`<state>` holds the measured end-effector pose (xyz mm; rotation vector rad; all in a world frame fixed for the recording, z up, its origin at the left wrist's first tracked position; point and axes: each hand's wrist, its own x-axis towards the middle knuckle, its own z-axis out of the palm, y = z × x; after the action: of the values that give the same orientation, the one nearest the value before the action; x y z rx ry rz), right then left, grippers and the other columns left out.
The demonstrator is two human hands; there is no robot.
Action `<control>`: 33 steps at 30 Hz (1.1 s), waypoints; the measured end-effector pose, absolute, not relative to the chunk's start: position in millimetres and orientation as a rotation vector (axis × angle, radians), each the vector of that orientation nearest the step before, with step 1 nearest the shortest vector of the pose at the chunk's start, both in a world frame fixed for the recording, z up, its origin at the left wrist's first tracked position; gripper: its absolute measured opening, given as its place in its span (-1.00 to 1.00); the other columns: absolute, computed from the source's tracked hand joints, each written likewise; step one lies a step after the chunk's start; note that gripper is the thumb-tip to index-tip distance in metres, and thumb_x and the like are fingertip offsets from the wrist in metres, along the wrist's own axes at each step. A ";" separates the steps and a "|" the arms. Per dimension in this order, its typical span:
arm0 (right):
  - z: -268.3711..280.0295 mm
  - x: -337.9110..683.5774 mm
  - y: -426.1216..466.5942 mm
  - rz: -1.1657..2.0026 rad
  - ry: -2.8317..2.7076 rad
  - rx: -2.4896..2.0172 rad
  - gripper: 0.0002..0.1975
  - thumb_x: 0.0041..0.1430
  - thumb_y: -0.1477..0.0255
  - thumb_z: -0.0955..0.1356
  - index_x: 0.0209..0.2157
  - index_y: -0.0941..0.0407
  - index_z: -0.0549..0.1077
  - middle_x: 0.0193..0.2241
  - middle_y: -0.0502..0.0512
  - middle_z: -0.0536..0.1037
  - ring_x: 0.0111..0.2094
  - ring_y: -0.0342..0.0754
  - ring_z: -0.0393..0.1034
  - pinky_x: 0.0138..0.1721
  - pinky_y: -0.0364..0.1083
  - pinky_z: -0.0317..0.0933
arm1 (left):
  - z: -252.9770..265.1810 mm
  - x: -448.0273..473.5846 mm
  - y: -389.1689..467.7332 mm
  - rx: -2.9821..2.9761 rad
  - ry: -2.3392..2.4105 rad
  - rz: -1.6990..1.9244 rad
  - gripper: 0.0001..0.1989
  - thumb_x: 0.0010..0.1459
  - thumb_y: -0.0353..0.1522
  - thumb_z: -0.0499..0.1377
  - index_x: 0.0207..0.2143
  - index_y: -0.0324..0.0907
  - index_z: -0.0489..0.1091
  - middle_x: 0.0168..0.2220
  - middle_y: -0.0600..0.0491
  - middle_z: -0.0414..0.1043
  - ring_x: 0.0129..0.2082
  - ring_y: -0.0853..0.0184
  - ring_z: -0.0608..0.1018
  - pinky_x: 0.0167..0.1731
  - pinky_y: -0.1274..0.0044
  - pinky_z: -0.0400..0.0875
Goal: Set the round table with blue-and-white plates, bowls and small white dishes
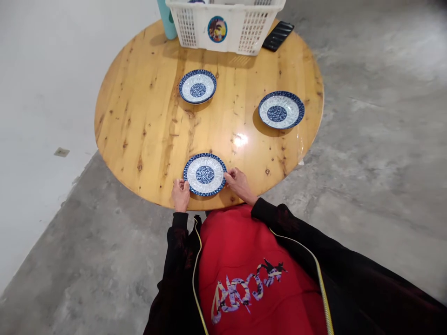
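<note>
Holding 1 patterned plate (205, 174) at the near edge of the wooden table (139, 139), left hand (180, 194) and right hand (240, 184) with fingers clamped on its rim, white basket (230, 30) at far edge.

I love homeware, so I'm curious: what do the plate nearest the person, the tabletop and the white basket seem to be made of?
Blue-and-white plate: probably glazed ceramic, from its smooth, patterned surface, though melamine could look alike.
Tabletop: apparently wood, with knots and grain; a bright reflection suggests glossy varnish.
White basket: likely moulded plastic, smooth-looking, with regular grid openings.
</note>
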<state>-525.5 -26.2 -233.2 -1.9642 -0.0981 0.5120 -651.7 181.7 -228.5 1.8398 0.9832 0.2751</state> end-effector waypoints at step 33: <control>-238.0 -521.6 -35.4 0.537 -0.005 -1.824 -0.91 0.12 0.37 0.41 -0.41 0.05 0.42 -0.58 0.07 0.50 -0.52 0.06 0.47 -0.46 0.05 0.44 | -232.3 -647.1 169.6 1.957 0.969 0.320 -0.81 0.29 -0.40 0.13 -0.44 -0.13 0.35 -0.46 0.08 0.46 -0.39 0.29 0.50 -0.27 0.50 0.31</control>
<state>-521.6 -35.4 -238.0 -1.8240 -0.0047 0.5372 -647.1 169.6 -232.3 1.9573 0.9690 0.3196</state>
